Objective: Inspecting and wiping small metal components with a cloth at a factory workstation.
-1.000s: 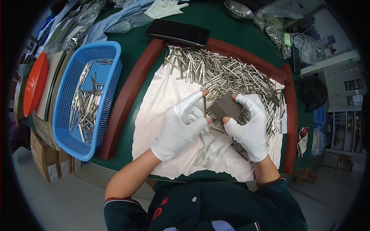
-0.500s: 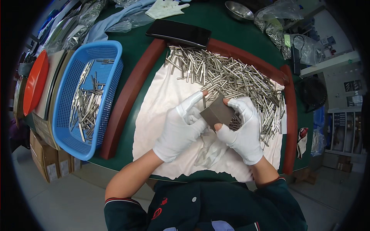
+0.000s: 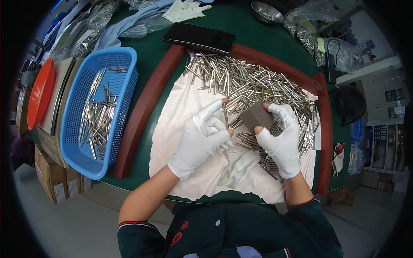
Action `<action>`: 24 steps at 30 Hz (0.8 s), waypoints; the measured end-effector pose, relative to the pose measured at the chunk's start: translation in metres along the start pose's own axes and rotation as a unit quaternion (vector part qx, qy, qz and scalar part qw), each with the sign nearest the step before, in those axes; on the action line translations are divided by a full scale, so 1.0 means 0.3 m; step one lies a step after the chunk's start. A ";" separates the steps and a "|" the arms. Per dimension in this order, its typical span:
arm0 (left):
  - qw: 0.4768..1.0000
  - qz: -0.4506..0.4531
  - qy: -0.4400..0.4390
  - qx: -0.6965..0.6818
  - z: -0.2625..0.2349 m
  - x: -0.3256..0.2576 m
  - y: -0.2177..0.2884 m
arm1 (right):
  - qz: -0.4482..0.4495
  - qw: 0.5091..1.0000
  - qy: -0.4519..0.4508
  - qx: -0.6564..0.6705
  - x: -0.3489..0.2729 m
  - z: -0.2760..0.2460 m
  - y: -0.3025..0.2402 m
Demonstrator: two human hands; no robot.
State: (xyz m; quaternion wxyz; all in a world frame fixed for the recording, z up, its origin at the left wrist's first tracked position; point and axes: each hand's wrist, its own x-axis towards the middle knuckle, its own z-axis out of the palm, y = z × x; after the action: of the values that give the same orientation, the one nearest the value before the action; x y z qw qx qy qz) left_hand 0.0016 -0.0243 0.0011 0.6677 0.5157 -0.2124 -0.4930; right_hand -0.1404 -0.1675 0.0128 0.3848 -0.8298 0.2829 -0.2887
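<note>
A slim steel pin (image 3: pixel 226 114) is held upright between the index fingertip and thumb of my left hand (image 3: pixel 195 146), which wears a white glove with bare fingertips. My right hand (image 3: pixel 284 139), gloved the same way, grips a flat grey-brown block (image 3: pixel 257 118) that looks like an abrasive pad. The block is tilted and stands a little apart from the pin. Beyond both hands spreads a heap of loose steel pins (image 3: pixel 266 86) on a pale pink cloth (image 3: pixel 172 124). More pins lie beneath my right hand. Near my wrists is a crumpled white cloth or glove (image 3: pixel 238 167).
Reddish-brown bars (image 3: pixel 144 112) border the cloth on three sides. A black phone (image 3: pixel 198 38) rests on the far bar. To the left stands a blue basket (image 3: pixel 130 86) with pins inside, beside an orange-red dish (image 3: pixel 41 94). A metal bowl (image 3: pixel 266 12) sits at the back.
My right hand has moved right with the block, away from my left hand. The pin in my left fingers now shows clearly, and more pins are visible below the block.
</note>
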 end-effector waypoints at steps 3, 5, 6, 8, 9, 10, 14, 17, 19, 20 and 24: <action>1.000 -0.009 -0.002 0.005 -0.010 0.004 -0.002 | -0.013 1.000 0.003 -0.023 0.005 -0.008 -0.001; 1.000 -0.010 -0.001 -0.003 -0.005 0.003 0.003 | -0.006 1.000 -0.002 -0.015 0.010 -0.015 -0.003; 1.000 -0.011 0.000 -0.011 -0.004 0.003 0.005 | 0.001 1.000 -0.007 -0.007 0.012 -0.019 -0.003; 1.000 -0.011 0.000 -0.011 -0.005 0.003 0.003 | 0.000 0.999 -0.039 -0.008 0.014 -0.032 0.006; 1.000 -0.012 0.000 -0.012 -0.005 0.003 0.002 | 0.000 0.997 -0.072 -0.009 0.016 -0.038 0.010; 1.000 -0.012 0.000 -0.011 -0.003 0.002 0.004 | 0.000 0.997 -0.072 -0.008 0.017 -0.044 0.006; 0.999 0.003 0.033 0.013 0.009 -0.001 -0.005 | 0.086 0.968 -0.201 0.121 0.028 -0.081 -0.045; 0.998 0.004 0.058 0.021 0.019 -0.003 -0.007 | 0.062 0.959 -0.244 0.131 0.027 -0.090 -0.042; 0.997 -0.003 0.068 0.035 0.014 -0.003 -0.012 | 0.026 0.948 -0.316 0.037 0.037 -0.108 -0.064; 0.995 0.005 0.058 0.079 0.006 -0.002 -0.022 | 0.039 0.941 -0.334 0.033 0.033 -0.113 -0.073; 0.978 0.077 0.064 0.183 0.004 -0.002 -0.035 | -0.031 0.932 -0.362 0.013 0.031 -0.113 -0.059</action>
State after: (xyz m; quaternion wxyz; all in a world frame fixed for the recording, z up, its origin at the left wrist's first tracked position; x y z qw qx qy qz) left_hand -0.0043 -0.0242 -0.0077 0.6099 0.6421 -0.2946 -0.3591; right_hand -0.1535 -0.1804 0.0476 0.4630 -0.8812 0.0945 0.0157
